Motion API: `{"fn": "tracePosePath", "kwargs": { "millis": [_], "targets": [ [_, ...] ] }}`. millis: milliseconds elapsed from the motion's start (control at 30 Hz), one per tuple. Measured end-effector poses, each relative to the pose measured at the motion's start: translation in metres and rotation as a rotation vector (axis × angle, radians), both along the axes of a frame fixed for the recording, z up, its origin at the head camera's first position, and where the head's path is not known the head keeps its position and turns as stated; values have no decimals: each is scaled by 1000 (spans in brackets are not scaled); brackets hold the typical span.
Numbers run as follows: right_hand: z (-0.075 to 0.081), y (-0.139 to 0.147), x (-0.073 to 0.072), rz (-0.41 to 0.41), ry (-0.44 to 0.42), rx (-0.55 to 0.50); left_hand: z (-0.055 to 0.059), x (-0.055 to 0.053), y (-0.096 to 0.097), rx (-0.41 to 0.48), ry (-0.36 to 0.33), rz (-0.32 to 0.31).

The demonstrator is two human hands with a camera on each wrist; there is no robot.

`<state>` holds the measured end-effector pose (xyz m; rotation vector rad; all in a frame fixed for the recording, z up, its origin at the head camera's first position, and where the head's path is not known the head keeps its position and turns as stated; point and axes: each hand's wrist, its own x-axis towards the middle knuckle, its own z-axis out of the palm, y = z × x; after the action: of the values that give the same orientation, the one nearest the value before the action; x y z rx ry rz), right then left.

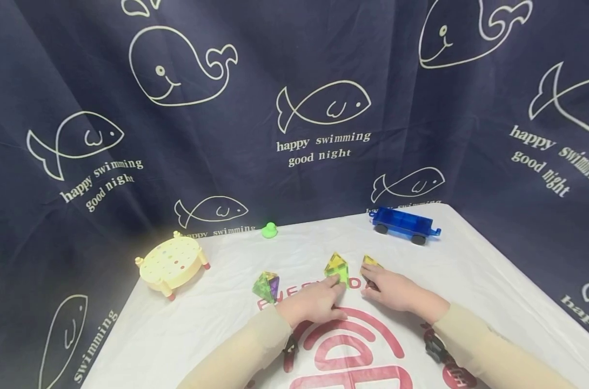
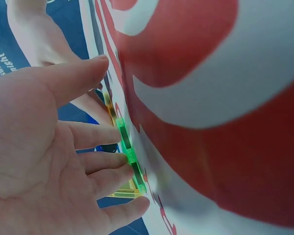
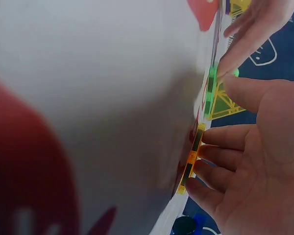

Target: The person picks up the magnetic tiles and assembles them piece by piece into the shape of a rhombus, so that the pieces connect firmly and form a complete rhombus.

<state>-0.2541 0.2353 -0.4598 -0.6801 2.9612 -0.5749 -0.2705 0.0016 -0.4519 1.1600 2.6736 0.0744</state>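
Note:
My left hand (image 1: 314, 301) reaches over the table with its fingers extended, fingertips right at a green translucent magnetic tile (image 2: 125, 133). A yellow tile piece (image 1: 335, 261) stands behind the green tile and rises to a point. To the right, my right hand (image 1: 395, 289) has its fingertips along an orange-yellow magnetic tile (image 3: 192, 157) that lies low at the tabletop. That tile's far corner shows past the fingers in the head view; the rest is hidden under the hand. Neither thumb curls round a tile.
Left of my hands stands a pointed green, purple and yellow tile shape (image 1: 267, 286). A blue wheeled cart (image 1: 405, 225) is at the back right, a small green toy (image 1: 270, 230) at the back edge. On the left sits a cream pegged toy with short legs (image 1: 173, 262). A patterned curtain (image 1: 255, 178) hangs behind.

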Motion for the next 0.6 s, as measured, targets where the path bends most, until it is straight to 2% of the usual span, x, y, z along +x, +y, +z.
{"fn": "tracePosePath", "kwargs": {
  "millis": [167, 333, 400, 500, 600],
  "targets": [
    [-2, 1, 2, -15, -10, -6, 1, -2, 1, 2, 1, 1],
    [-4, 0, -6, -40, 61, -76, 1, -3, 1, 4, -7, 14],
    [-5, 1, -10, -87, 102, -96, 1, -2, 1, 3, -15, 23],
    [-5, 2, -15, -216, 132, -100, 1, -1, 2, 1, -14, 25],
    [-3, 3, -19, -321, 110, -86, 2, 0, 2, -2, -10, 28]
  ]
}}
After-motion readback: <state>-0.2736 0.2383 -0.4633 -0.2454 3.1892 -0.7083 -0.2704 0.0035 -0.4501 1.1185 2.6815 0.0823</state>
